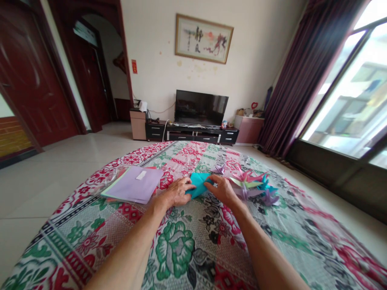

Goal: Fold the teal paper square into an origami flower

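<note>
1. Handling, head view (the only one): blue paper point(198, 187) sits on the patterned tablecloth point(175, 249), right between the hands. Looks partly folded; fingers cover both sides, so exact fold state unclear.
2. Left hand point(178, 191): apart from the right, fingers and thumb on the paper's left side. Pressing or pinching? Can't tell, undersides hidden.
3. Right hand point(223, 187): fingertips closed on the paper's right edge.
4. Just beside the left hand, on its outer side: stack of sheets point(140, 189), lilac on top, white label point(140, 175) on that. Clear wrapper point(110, 177) at the stack's far side from the hand.
5. Outside the right hand, near it: folded paper pieces point(245, 184) in pink, pale green, lilac, blue, all pointy. Small lilac piece point(219, 169) just beyond the right fingers.
6. Risk, my read: skewed crease. Cause: one hand shifting while the other presses, edges not lined up.
7. Risk: soft or wavy fold line. Cause: cloth gives underneath, wrinkles could print through.
8. Risk: torn edge. Cause: hands pulling against each other.
9. Risk: crushed points on the finished-looking pieces. Cause: right wrist or forearm swinging outward.
10. Risk: stack sliding. Cause: left knuckles or forearm bumping it.
</note>
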Demonstrator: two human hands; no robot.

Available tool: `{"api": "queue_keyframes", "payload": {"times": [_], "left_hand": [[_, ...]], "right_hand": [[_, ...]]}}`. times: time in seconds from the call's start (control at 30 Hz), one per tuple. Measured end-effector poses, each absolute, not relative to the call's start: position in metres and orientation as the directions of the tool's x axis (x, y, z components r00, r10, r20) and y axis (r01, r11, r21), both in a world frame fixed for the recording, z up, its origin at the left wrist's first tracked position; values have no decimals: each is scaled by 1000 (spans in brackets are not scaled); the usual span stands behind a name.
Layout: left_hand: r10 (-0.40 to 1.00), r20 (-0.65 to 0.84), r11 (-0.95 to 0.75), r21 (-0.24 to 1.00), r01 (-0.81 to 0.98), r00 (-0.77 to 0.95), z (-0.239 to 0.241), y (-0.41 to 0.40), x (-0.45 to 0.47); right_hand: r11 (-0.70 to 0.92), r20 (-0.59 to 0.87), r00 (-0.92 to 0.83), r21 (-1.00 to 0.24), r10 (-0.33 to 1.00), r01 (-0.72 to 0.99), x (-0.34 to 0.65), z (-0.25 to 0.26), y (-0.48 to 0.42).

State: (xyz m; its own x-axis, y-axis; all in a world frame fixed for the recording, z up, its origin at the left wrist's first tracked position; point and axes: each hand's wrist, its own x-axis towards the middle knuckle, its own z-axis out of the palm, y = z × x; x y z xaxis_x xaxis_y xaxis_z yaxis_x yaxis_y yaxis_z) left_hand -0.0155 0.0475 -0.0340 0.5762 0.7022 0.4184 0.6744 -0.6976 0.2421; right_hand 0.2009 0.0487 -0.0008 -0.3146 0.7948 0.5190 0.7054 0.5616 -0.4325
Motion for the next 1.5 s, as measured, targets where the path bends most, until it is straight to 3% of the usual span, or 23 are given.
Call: {"api": "queue_keyframes", "payload": {"times": [0.33,0.57,0.97,1.17,1.5], "left_hand": [[666,393,-740,236,630,634,-26,52,-18],[751,354,-659,368,656,557,-24,44,-17],[769,344,-635,308,709,539,-23,47,-10],[754,337,-654,310,690,564,-25,51,-12],[775,317,-622,235,747,546,-22,44,-11]], "right_hand": [[580,534,-382,-272,755,768,197,2,56],[597,502,-401,-324,766,734,199,4,48],[367,409,-211,-354,888,860,206,-14,52],[398,484,-239,-259,842,880,196,-12,52],[435,438,-259,-369,861,821,186,-16,68]]}}
